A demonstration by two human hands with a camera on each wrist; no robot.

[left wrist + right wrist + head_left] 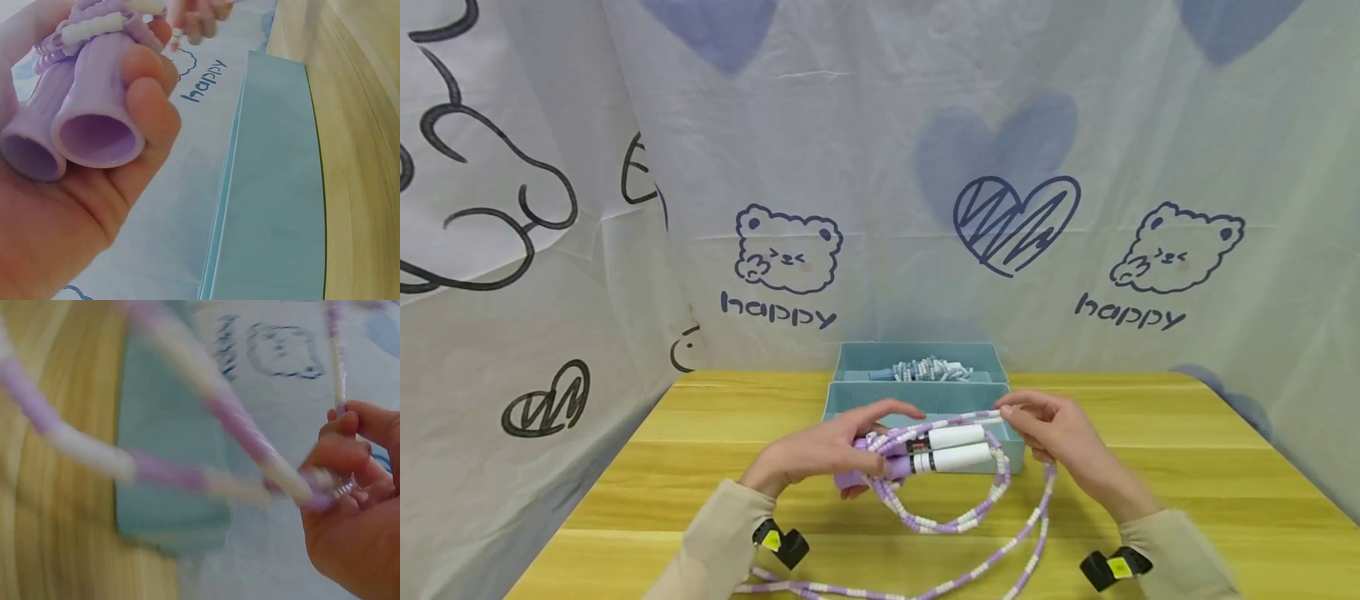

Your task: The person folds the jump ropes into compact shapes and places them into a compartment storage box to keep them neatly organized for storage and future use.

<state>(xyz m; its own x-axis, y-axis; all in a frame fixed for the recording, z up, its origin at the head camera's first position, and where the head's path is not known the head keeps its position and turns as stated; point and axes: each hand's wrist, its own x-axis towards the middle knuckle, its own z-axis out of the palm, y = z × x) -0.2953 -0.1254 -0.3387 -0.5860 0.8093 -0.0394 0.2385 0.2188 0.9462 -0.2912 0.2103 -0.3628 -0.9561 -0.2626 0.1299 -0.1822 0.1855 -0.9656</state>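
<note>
A jump rope with purple-and-white beads [958, 527] is held up between both hands, over the table's middle. My left hand [827, 450] grips its two handles [958, 457] side by side, white ends pointing right and purple flared ends [100, 140] toward the wrist. Some of the beaded cord is looped around the handles. My right hand [1067, 437] pinches the doubled cord [339, 362] between thumb and fingers, right of the handles. From that hand more cord [169, 472] hangs down and runs across the table toward the left forearm.
Behind the hands stands a light blue divided box [917, 350]. Its back compartment holds a blue-and-white beaded rope [928, 369]. The wooden table [700, 467] reaches to a printed cloth [880, 167] at the back and left.
</note>
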